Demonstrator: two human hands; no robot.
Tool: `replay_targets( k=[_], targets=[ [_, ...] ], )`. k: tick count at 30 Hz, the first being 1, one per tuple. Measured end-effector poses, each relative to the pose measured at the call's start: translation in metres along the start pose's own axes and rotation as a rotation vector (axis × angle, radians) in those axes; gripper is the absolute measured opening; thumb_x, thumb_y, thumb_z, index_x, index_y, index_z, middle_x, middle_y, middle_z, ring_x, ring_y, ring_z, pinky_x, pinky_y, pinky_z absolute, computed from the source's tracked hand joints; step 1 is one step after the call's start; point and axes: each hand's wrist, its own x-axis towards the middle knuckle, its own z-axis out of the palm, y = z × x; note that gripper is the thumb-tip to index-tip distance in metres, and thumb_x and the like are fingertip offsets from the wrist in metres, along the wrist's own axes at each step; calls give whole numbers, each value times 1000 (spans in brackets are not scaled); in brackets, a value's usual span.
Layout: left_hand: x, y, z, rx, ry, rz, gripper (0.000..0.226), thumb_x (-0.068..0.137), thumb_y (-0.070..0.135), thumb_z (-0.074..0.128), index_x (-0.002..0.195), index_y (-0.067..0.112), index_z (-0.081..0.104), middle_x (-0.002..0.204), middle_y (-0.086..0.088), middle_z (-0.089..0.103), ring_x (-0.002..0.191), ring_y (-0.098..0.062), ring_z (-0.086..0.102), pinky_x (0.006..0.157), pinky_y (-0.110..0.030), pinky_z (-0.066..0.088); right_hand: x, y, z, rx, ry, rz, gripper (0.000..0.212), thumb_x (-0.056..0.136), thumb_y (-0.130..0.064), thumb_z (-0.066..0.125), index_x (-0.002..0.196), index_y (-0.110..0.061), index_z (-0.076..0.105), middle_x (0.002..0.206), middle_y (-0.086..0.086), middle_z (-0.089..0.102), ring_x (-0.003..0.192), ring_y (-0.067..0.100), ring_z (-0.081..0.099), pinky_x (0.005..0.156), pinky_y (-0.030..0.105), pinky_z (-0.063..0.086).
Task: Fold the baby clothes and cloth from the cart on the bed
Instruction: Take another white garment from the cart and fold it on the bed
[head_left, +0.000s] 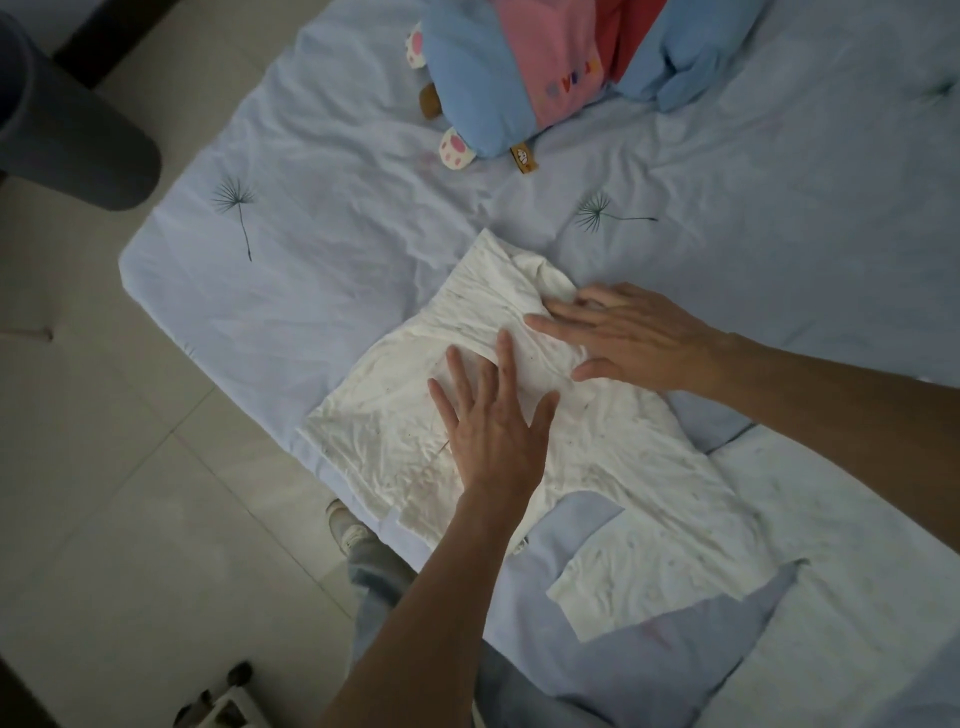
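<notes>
White baby trousers (613, 467) lie spread flat on the pale blue bed (311, 249), waistband toward the far side and the two legs toward the near edge. My left hand (493, 421) rests flat on the middle of the garment with fingers spread. At the waistband end, my right hand (623, 338) presses palm down, fingers apart and pointing left. Neither hand holds any cloth. The fabric is wrinkled and lightly speckled.
A blue and pink plush toy (524, 78) with paw-print feet lies at the far side of the bed. A grey cylinder (67, 124) stands on the tiled floor at left. Part of a cart (223, 706) shows at the bottom edge, beside my foot (348, 530).
</notes>
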Motion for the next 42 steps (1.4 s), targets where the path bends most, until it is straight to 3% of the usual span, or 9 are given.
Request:
replay_targets(
  k=[9,22,30,42],
  targets=[
    [-1,-1,-6,-39,60,30,82,110,68,29,171,27,-9,173,-3,32,166,-28,-11,132,-61,1,-4,-7,-3,49,102,18,95,92,-55,69,167,-31,15,168,-5,39,122,25,57,90,43,52],
    [17,-15,-32,-113,144,22,81,110,66,33,171,29,-8,175,0,27,166,-27,-9,132,-60,2,20,-16,-32,12,104,40,89,99,-52,62,170,-30,13,171,-3,34,127,23,57,94,39,51],
    [31,-27,-50,-132,168,33,81,110,65,35,171,29,-5,175,-1,25,166,-27,-7,132,-60,3,40,-21,-44,-6,107,80,86,103,-54,54,170,-34,4,175,-7,24,117,24,56,90,38,46],
    [70,-53,-78,-95,135,37,82,109,69,31,171,28,-5,176,-5,24,166,-30,-9,132,-62,2,93,-25,-69,25,114,129,80,104,-52,57,169,-30,16,174,-4,25,103,26,59,84,41,49]
  ],
)
